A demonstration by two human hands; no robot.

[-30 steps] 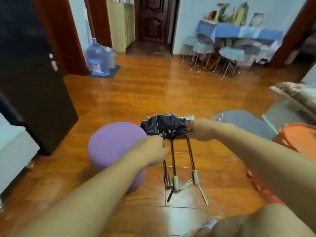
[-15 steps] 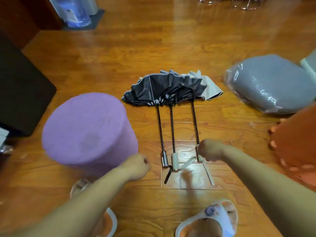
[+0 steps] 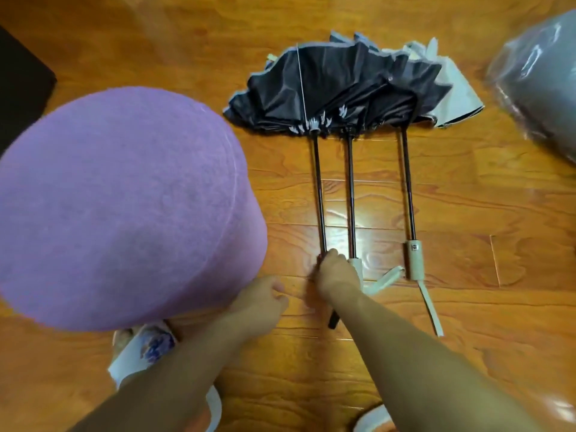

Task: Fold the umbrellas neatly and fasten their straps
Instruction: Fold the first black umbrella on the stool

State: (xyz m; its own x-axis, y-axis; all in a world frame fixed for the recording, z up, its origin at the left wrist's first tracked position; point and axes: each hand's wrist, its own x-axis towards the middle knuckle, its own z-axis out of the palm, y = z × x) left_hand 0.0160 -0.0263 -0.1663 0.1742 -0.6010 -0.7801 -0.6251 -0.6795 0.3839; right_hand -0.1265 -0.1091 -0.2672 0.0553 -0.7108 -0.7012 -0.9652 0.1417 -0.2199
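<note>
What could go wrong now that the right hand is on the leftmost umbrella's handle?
1. The three canopies overlap in one heap, so pulling the leftmost umbrella by its handle may drag the other two along.
2. The right hand also touches the middle handle, and might shift it.
3. The loose wrist straps lie nearby and could snag.

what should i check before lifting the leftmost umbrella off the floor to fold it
1. Right hand grips the leftmost umbrella's handle end: ok.
2. Left hand free to help, loosely curled and holding nothing: ok.
3. Black shaft of the leftmost umbrella lies apart from the middle shaft: ok.
4. Black crumpled canopies lie separate: not ok, they overlap in a heap.
5. Leftmost umbrella's strap found: cannot tell, hidden.
6. Fuzzy purple round stool out of the way: not ok, close beside the left hand.
</note>
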